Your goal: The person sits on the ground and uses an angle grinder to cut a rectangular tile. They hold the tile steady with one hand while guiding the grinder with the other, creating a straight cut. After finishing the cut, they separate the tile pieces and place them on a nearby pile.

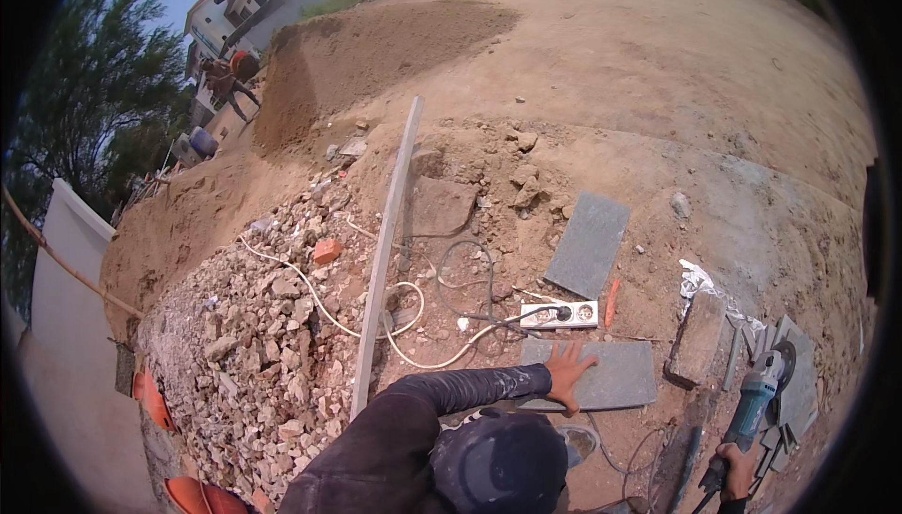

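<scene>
The person's right hand (736,470) is closed around the rear of 1 teal and black grinder (747,412). The left hand (567,378) lies spread, palm down, gripping nothing, on 1 grey slab (622,375).

That slab lies to the left of the grinder and well apart from it, its long axis running left to right. The left hand touches it, so it is the nearer hand. The grinder points away and slightly right, its disc (785,364) over several cut grey pieces (800,385), too overlapped to count; whether the disc touches them, I cannot tell.

Between slab and grinder is 1 brown block (697,337). Just beyond the slab are 1 white power strip (584,315) with 1 black plug, 1 orange stick (612,303) and a 2nd grey slab (589,243), tilted away.

Farther left are 1 long plank (388,253), 1 orange brick chunk (327,251) and 1 rubble heap (246,364). Far off, upper left, is 1 other person (224,84).
</scene>
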A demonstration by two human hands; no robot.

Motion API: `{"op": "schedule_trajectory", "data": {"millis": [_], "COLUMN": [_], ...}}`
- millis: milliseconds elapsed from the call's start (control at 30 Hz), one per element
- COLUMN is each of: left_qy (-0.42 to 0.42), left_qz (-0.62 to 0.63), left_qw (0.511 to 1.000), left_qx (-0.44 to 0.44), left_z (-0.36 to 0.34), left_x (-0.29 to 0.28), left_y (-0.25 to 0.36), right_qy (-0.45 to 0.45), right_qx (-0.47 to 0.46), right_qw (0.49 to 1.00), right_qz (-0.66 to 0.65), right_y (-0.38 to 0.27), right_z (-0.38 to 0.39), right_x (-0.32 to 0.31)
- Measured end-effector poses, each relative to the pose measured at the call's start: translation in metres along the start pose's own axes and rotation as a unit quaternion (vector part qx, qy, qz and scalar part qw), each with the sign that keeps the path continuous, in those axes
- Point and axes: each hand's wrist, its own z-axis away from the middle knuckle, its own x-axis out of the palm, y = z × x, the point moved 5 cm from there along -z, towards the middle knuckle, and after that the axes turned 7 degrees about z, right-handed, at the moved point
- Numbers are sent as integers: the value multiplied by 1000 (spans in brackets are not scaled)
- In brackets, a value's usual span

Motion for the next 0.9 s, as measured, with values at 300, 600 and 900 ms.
{"op": "schedule_trajectory", "data": {"millis": [300,600,900], "left_qy": [-80,51,1], "left_qz": [399,137,-117], "left_qw": [913,978,967], "left_qx": [-24,146,226], "left_z": [-25,-170,-239], "left_x": [-18,-75,-36], "left_y": [27,109,158], "right_qy": [71,109,142], "right_qx": [-2,18,39], "right_qw": [996,991,986], "right_qz": [-52,-79,-71], "right_y": [-9,-1,24], "right_z": [30,48,91], "right_x": [-31,-63,-98]}}
